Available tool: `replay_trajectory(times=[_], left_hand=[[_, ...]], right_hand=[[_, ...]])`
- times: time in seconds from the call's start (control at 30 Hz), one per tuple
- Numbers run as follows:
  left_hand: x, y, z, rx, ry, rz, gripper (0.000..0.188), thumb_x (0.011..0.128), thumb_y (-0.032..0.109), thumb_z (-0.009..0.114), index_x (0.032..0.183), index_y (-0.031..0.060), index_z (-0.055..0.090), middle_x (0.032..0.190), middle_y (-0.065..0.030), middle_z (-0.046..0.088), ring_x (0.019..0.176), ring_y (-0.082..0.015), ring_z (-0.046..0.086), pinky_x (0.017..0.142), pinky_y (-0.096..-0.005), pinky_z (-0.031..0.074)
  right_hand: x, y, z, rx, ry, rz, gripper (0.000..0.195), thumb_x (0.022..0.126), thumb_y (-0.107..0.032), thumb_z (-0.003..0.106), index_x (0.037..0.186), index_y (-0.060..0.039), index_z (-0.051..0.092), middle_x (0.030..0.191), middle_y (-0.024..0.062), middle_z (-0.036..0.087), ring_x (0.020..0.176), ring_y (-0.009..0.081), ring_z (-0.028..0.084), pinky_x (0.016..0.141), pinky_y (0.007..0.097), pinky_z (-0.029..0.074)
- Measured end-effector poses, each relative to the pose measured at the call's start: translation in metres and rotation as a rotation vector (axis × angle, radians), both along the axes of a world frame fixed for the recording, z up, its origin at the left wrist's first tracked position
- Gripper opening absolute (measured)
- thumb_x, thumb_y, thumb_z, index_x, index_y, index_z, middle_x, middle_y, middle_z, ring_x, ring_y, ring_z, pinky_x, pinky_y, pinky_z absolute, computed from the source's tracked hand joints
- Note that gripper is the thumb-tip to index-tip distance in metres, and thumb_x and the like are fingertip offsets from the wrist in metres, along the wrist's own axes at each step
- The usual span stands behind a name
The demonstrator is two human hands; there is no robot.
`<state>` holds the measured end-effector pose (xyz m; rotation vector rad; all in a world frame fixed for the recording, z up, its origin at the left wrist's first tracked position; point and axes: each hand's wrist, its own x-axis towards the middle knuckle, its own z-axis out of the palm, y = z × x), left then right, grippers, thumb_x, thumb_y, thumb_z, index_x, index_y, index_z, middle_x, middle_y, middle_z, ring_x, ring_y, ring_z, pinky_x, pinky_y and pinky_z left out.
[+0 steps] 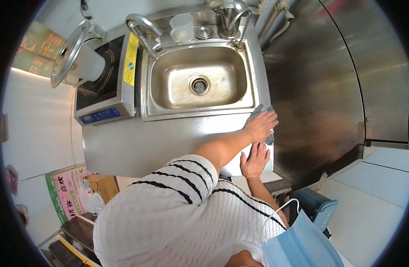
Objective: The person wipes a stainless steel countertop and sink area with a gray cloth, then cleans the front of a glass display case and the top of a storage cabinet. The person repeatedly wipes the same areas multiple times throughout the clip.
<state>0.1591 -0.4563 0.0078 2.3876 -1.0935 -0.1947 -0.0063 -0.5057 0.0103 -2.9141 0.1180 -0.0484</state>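
My left hand (262, 126) reaches across to the right and presses a grey cloth (270, 139) onto the steel counter's right edge, beside the sink's lower right corner. The cloth shows above and below the fingers. Just below it, my right hand (255, 162) lies palm down on the counter (134, 143), fingers spread and holding nothing. Beyond my hands is a stainless steel sink (177, 71) with a drain (199, 85) in its base.
An induction cooker (106, 80) stands left of the sink, with a plastic container and a metal-rimmed lid (71, 53) over it. Behind the sink are curved taps (142, 28), a plastic jug (182, 28) and a metal pitcher (228, 23). Steel panels (311, 80) rise at right. A blue mask (301, 243) hangs below.
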Motion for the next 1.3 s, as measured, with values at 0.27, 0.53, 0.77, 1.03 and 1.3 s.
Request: replay_trajectory(times=[0.27, 0.53, 0.77, 1.03, 1.3], left_hand=[[-0.065, 0.085, -0.01, -0.091, -0.054, -0.052, 0.054, 0.1, 0.036, 0.048, 0.148, 0.01, 0.044, 0.159, -0.0112, 0.031, 0.15, -0.0253, 0.022, 0.123, -0.042, 0.013], [-0.111, 0.223, 0.007, 0.102, -0.009, 0.012, 0.061, 0.101, 0.033, 0.047, 0.155, 0.0108, 0.031, 0.163, -0.0099, 0.024, 0.152, -0.0238, 0.016, 0.124, -0.0415, 0.008], [-0.151, 0.352, 0.013, 0.186, -0.035, 0.279, 0.06, 0.099, 0.032, 0.05, 0.154, 0.0135, 0.032, 0.161, -0.0123, 0.026, 0.151, -0.0267, 0.02, 0.123, -0.0431, 0.012], [-0.15, 0.44, 0.013, 0.244, -0.04, 0.831, 0.058, 0.099, 0.034, 0.051, 0.15, 0.0109, 0.038, 0.157, -0.0166, 0.032, 0.148, -0.0299, 0.025, 0.122, -0.0454, 0.015], [-0.141, 0.368, 0.021, 0.18, 0.023, 0.59, 0.06, 0.094, 0.029, 0.059, 0.146, 0.0052, 0.039, 0.152, -0.0211, 0.035, 0.145, -0.0364, 0.028, 0.12, -0.0491, 0.019]], right_hand=[[-0.004, 0.002, -0.011, -0.131, -0.08, 0.077, 0.053, 0.089, -0.029, 0.058, 0.129, 0.0044, 0.051, 0.142, 0.0292, 0.04, 0.14, 0.0423, 0.03, 0.115, 0.0583, 0.02], [-0.016, 0.11, -0.005, 0.049, 0.016, 0.254, 0.057, 0.09, -0.026, 0.056, 0.132, 0.0118, 0.046, 0.144, 0.0292, 0.038, 0.141, 0.0419, 0.028, 0.115, 0.0596, 0.018], [0.005, 0.155, 0.02, 0.028, 0.141, 0.614, 0.07, 0.09, -0.04, 0.061, 0.147, -0.0044, 0.039, 0.153, 0.0225, 0.034, 0.143, 0.0366, 0.031, 0.116, 0.0555, 0.021], [0.012, 0.179, 0.033, -0.057, 0.228, 0.882, 0.061, 0.094, -0.043, 0.057, 0.148, -0.0186, 0.041, 0.154, 0.0137, 0.035, 0.143, 0.0292, 0.033, 0.116, 0.051, 0.026], [0.018, 0.195, 0.043, 0.277, 0.263, 0.582, 0.066, 0.093, -0.04, 0.062, 0.149, -0.014, 0.039, 0.146, 0.0157, 0.046, 0.133, 0.0306, 0.045, 0.109, 0.0475, 0.032]])
